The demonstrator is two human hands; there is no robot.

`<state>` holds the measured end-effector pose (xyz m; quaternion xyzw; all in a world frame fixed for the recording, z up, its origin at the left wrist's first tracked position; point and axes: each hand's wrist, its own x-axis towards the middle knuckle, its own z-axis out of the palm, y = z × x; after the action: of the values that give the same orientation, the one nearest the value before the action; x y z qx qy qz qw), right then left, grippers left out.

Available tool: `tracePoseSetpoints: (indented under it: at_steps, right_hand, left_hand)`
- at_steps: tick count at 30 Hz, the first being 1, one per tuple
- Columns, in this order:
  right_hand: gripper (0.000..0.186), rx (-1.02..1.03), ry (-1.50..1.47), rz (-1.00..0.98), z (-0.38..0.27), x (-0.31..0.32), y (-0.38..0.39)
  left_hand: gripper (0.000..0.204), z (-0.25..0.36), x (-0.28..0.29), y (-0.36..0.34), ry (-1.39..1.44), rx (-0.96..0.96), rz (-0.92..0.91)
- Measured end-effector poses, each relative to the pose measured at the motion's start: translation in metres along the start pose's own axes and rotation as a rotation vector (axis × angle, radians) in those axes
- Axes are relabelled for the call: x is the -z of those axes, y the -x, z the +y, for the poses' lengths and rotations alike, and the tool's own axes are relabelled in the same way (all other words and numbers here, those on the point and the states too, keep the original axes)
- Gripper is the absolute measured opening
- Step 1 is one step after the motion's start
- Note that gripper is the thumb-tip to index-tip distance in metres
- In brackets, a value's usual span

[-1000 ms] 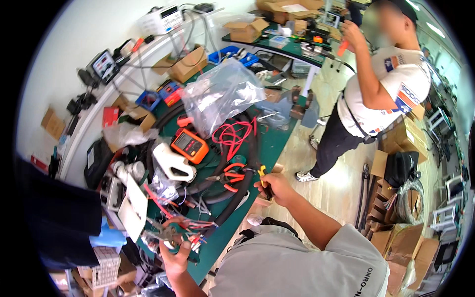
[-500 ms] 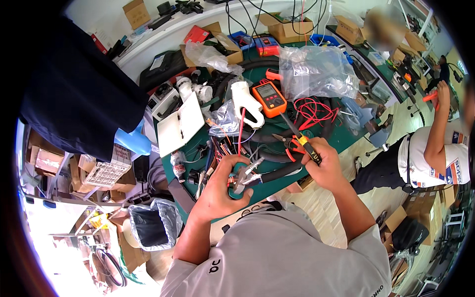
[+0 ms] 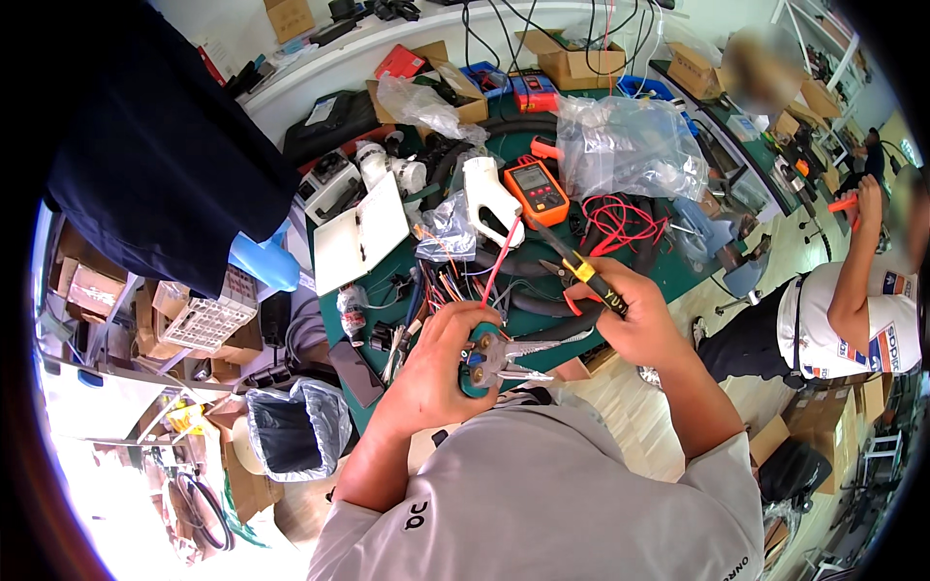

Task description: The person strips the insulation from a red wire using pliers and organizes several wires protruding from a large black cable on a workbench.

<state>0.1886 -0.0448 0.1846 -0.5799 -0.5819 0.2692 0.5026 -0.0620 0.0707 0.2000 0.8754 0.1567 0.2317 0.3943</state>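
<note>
My left hand (image 3: pixel 441 373) is closed around a round grey-and-teal connector (image 3: pixel 481 360) with brass-coloured contacts. Silvery prongs or stripped leads (image 3: pixel 542 346) stick out from its right side. A thin red rod or wire (image 3: pixel 502 261) rises from beside my left fingers; its lower end is hidden. My right hand (image 3: pixel 635 315) grips a tool with a yellow-and-black handle (image 3: pixel 603 287) and a long, narrow dark blade, like a file. The blade points up and left, apart from the connector. Just left of my right hand lie red-handled cutters (image 3: pixel 573 298).
Beyond my hands are an orange multimeter (image 3: pixel 536 192), a white gun-shaped shell (image 3: pixel 489 198), red test leads (image 3: pixel 620 228) and a clear plastic bag (image 3: pixel 630 145). An open notebook (image 3: pixel 360 234) lies left. A lined bin (image 3: pixel 298 431) stands at lower left. Another person (image 3: pixel 833 315) stands at right, holding something red.
My left hand has shifted right and turned the connector so its contacts show more. The red rod leans further right. My right hand still holds the tool, its blade tilted more leftward.
</note>
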Motion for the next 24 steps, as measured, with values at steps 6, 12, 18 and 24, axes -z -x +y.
tracePoseSetpoints:
  at_steps: [6,12,18,24]
  right_hand:
    - [0.049,0.042,0.153,-0.019,-0.004,0.005,0.003]
    - [0.037,0.016,0.252,-0.011,-0.019,0.013,0.005]
    - [0.04,0.027,0.401,-0.108,-0.024,0.027,0.007]
    - [0.046,0.075,0.406,-0.053,-0.023,0.027,0.008]
  left_hand:
    - [0.064,0.002,0.001,0.0,-0.065,-0.023,-0.009]
    - [0.065,0.003,-0.003,0.001,-0.084,-0.02,-0.017]
    - [0.064,-0.001,-0.004,0.002,-0.069,-0.001,-0.025]
    - [0.064,-0.001,-0.009,0.006,-0.073,-0.002,0.019]
